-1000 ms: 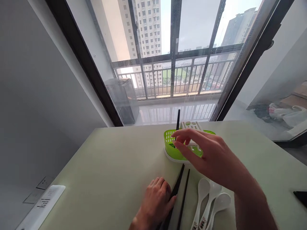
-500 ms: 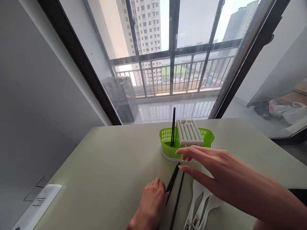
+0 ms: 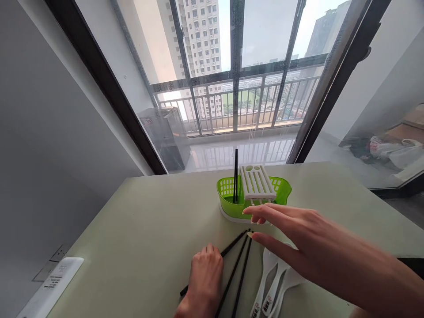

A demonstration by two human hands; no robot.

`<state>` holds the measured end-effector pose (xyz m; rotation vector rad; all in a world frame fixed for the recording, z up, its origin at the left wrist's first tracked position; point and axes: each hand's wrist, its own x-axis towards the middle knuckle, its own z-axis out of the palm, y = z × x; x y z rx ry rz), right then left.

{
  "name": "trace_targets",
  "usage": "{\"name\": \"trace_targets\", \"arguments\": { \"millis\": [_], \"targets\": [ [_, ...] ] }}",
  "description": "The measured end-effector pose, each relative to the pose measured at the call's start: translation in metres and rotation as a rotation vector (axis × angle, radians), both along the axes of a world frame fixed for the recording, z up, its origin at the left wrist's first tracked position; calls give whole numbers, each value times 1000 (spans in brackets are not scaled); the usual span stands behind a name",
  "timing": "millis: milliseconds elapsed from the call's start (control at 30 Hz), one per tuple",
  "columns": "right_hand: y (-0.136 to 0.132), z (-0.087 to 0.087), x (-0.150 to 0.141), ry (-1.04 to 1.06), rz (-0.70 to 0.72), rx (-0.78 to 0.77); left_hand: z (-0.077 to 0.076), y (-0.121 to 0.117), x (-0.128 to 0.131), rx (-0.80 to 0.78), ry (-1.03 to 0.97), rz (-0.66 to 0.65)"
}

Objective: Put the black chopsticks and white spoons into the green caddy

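Note:
My left hand (image 3: 206, 276) is closed, knuckles up, around a black chopstick (image 3: 234, 244). That chopstick lies slanted, with its near end showing to the left of the hand. Two more black chopsticks (image 3: 241, 274) lie on the table to its right. Above their far tips hovers my right hand (image 3: 291, 229), thumb and fingers apart, with nothing in it. Behind it stands a green utensil basket (image 3: 232, 210) with a white slotted rack (image 3: 257, 183). Black chopsticks (image 3: 235, 174) stand upright in the basket's left compartment. White spoons (image 3: 270, 265) lie below my right hand, partly covered by it.
A pale green table (image 3: 145, 229) reaches to the glass door ahead. A white power strip (image 3: 54, 282) lies at the left edge near a wall socket. A dark object (image 3: 412, 266) is at the right edge, partly behind my forearm.
My right hand has moved from in front of the basket down toward me, leaving the rack in view. My left hand has shifted slightly left, turning one chopstick away from the other two.

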<state>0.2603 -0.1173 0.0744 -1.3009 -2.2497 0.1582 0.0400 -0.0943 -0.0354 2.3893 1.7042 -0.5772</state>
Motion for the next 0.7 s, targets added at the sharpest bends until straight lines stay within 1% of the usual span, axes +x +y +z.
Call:
{"name": "trace_targets", "arguments": {
  "millis": [100,167,267,333,400,467,533,600,700],
  "targets": [
    [0,0,1,-1,2,17,5,2,2,-13,47,3],
    [0,-1,1,1,-1,21,10,3,-2,-28,49,2],
    [1,0,1,11,-13,26,20,3,-16,-16,-24,5],
    [1,3,0,22,-20,23,25,3,-27,31,-204,6],
    [3,7,-2,35,-28,10,28,3,-35,83,-512,-1],
    [6,11,-5,53,-34,1,26,4,-38,109,-848,14],
    [9,14,-9,81,-42,2,20,5,-37,112,-1103,62],
    [11,15,-13,109,-47,3,14,6,-33,115,-1254,108],
    [14,15,-20,118,-36,-21,7,7,-29,138,-1337,119]
  ]
}}
